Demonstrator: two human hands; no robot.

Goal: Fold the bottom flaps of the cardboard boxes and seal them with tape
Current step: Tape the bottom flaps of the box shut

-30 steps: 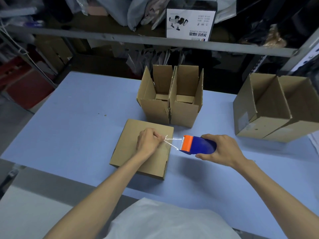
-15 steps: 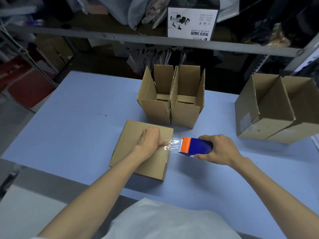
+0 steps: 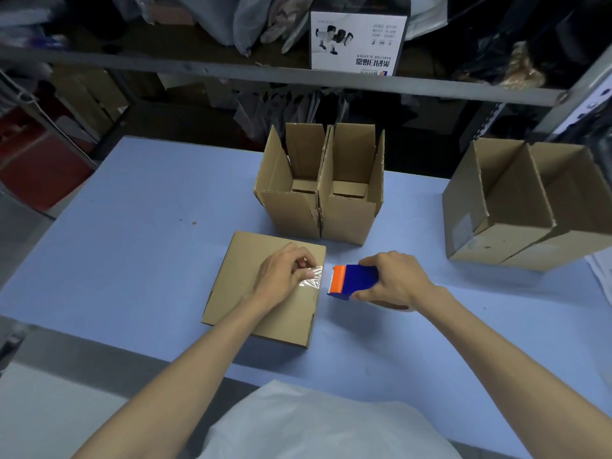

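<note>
left hand (image 3: pixel 284 276) presses tape (image 3: pixel 313 276) onto box (image 3: pixel 255 293).

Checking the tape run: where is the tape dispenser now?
Head view, right of centre: the tape dispenser is in the right hand, beside the right edge of the closed box where the left hand holds the tape.

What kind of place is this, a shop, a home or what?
Probably a small packing or shipping stockroom: open cardboard boxes stand on a blue work table, the right hand holds a tape dispenser, and metal shelving behind carries a barcode scanner carton.
</note>
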